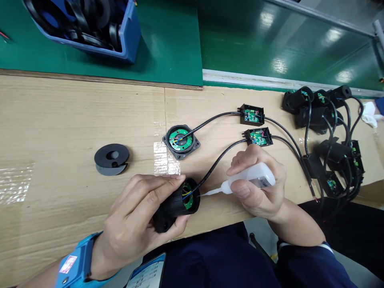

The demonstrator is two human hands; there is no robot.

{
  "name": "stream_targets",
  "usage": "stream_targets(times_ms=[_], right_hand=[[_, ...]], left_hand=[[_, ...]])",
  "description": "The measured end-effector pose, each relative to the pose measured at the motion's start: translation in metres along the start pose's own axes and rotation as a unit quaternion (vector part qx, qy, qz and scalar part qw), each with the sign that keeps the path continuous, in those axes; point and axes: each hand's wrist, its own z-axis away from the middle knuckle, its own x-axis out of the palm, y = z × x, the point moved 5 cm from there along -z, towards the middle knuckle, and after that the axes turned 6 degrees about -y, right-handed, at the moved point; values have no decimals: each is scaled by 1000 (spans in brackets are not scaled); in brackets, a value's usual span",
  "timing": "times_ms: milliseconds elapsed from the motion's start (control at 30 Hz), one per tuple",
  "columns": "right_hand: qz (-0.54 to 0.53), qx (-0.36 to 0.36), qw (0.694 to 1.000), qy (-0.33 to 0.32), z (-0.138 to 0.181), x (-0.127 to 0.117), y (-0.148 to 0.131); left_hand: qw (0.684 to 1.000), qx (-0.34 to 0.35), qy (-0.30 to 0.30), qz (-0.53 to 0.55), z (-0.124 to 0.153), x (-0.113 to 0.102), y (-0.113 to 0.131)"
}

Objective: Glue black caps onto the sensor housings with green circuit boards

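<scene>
My left hand (135, 218) is wrapped round a black cylindrical housing (174, 208) whose open end shows a round green circuit board with coloured wires. My right hand (258, 188) grips a small white squeeze bottle (255, 180); its thin nozzle tip touches the rim of the housing's open end. A black cable (219, 158) runs from the housing up to a small open black box with a green board (258, 137).
A second round housing with a green board (181, 141) lies on the cardboard, cabled to another small box (252, 115). A grey ring part (111, 159) sits at the left. Several black assemblies with cables (327, 132) pile up at right. A blue bin (90, 24) stands at the back left.
</scene>
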Motion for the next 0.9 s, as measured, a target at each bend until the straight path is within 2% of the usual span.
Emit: stream_targets(times_ms=[200,500,667,900], right_hand=[[0,5,1000,-9,-1,0,-1],[13,-1,1000,-1,-1,-1,-2],[33,-13,999,13,-4,-2,-5],[80,-59,995,-7,-5,0,-11]], left_hand=[[1000,-3,1,-2,-3,-1,2],[998,-49,-9,24,0,0,0],[998,-55,-23,29,-1,2,-1],[993,-82,-54,67,1,4,-7]])
